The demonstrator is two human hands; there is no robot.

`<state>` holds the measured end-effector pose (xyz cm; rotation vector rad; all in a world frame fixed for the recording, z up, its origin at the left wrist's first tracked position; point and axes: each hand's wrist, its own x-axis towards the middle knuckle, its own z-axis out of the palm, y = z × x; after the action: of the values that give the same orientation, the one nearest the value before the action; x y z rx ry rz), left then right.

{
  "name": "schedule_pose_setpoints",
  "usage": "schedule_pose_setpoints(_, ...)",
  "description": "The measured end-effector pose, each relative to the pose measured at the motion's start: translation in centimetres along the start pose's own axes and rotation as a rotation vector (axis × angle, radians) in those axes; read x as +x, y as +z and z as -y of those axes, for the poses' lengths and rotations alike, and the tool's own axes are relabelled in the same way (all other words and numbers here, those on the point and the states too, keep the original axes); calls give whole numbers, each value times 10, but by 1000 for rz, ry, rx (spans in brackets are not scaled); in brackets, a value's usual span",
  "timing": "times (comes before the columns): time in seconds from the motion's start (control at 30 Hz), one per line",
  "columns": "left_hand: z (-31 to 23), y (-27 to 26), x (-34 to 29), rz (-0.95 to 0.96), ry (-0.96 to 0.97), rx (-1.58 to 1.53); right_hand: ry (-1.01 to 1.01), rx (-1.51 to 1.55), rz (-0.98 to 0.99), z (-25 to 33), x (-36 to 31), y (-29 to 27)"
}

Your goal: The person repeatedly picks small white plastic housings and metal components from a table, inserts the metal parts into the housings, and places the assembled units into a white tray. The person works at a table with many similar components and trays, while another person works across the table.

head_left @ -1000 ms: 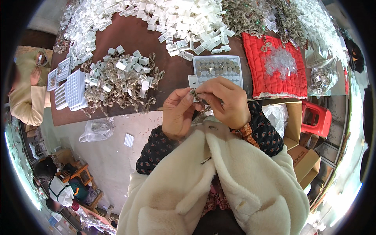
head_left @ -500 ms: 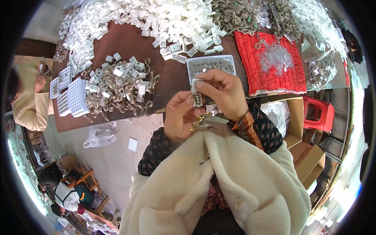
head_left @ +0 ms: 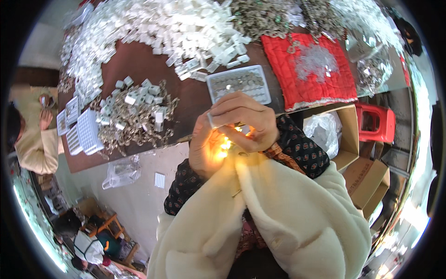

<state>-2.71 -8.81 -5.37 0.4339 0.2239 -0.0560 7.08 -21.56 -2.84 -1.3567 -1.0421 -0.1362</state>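
Note:
In front of my chest, both hands close around a small white battery box (head_left: 211,121) on a string of fairy lights (head_left: 225,147), which glow warm yellow. My left hand (head_left: 200,145) grips the box from its side, fingers curled. Over the top bends my right hand (head_left: 248,120), its fingers closed against the same box. Most of the box is hidden by the fingers. Just beyond my hands, a clear plastic tray (head_left: 266,88) holds rows of round silver button cells (head_left: 238,82) on the brown table (head_left: 132,56).
To the left lies a heap of white boxes with coiled light strings (head_left: 134,114), beside white slotted trays (head_left: 88,133). Loose white cases (head_left: 186,32) cover the far side. A red quilted cloth (head_left: 278,74) carries clear pieces. Cardboard boxes (head_left: 348,135) and a red stool (head_left: 388,123) stand right. Another person (head_left: 39,144) sits left.
The fairy lights have come on. The cover and open battery compartment seen before are now wrapped in my fingers, with both hands pressed closer together. The whole view has shifted slightly.

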Motion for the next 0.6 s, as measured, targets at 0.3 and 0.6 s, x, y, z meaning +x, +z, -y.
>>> schedule_pose_setpoints(0.3, 10, -6, 3, 109, -8, -76, -144, -91, 0, -3, -17, -16)
schedule_pose_setpoints(0.6, 16, -8, 15, -27, 124, 118, 431, -1057, -324, -12, -62, -120)
